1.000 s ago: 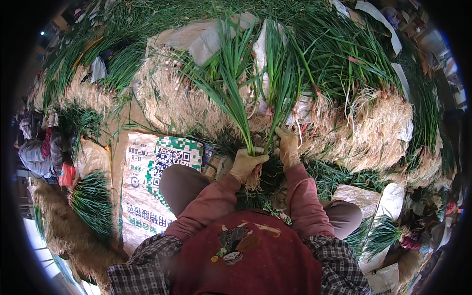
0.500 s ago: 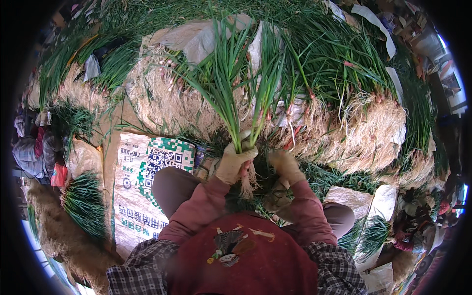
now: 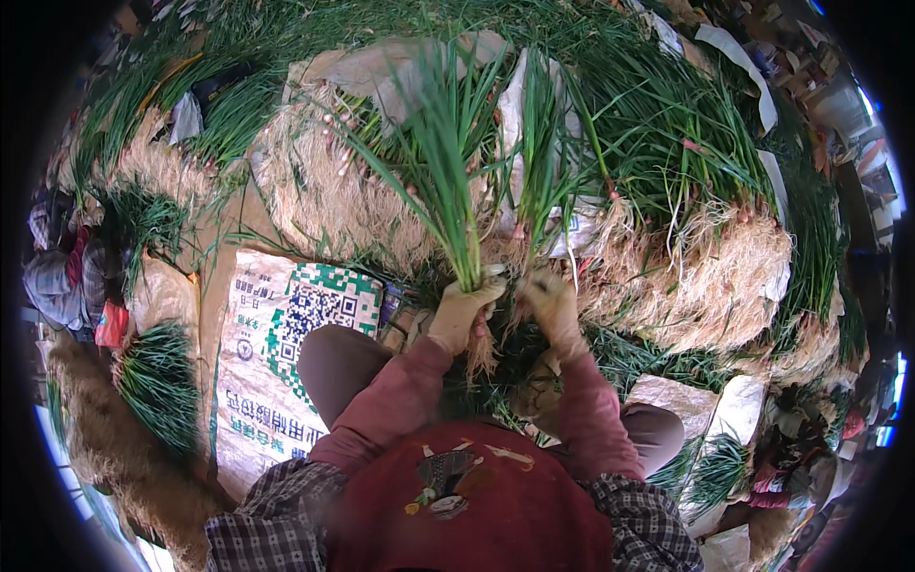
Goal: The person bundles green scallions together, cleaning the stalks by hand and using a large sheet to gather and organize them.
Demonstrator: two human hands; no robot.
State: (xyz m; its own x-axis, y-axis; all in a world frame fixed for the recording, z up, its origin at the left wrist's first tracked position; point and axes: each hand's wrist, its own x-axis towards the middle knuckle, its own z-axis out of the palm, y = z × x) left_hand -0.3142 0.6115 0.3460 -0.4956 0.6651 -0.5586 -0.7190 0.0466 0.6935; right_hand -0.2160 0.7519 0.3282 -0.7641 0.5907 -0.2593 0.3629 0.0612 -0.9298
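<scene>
My left hand, in a pale glove, is closed round the lower stems of a bunch of green garlic. Its long flat leaves point away from me and are slightly blurred. Pinkish stem bases and pale roots hang below the glove. Just to the right is my right hand, also gloved, its fingers drawn together beside loose stems and roots of the pile. What it holds, if anything, is too small to make out. Beyond both hands lies a heap of rooted green garlic.
A printed white sack lies left of my knee. Another root-edged heap stands ahead, partly under a pale sheet. Bundled greens lie at far left. Other people work at the left and right edges.
The leaves in my left hand have drawn together into one narrower bunch. My right hand has moved slightly farther away from me, and its fingers have come up beside the pile's stems.
</scene>
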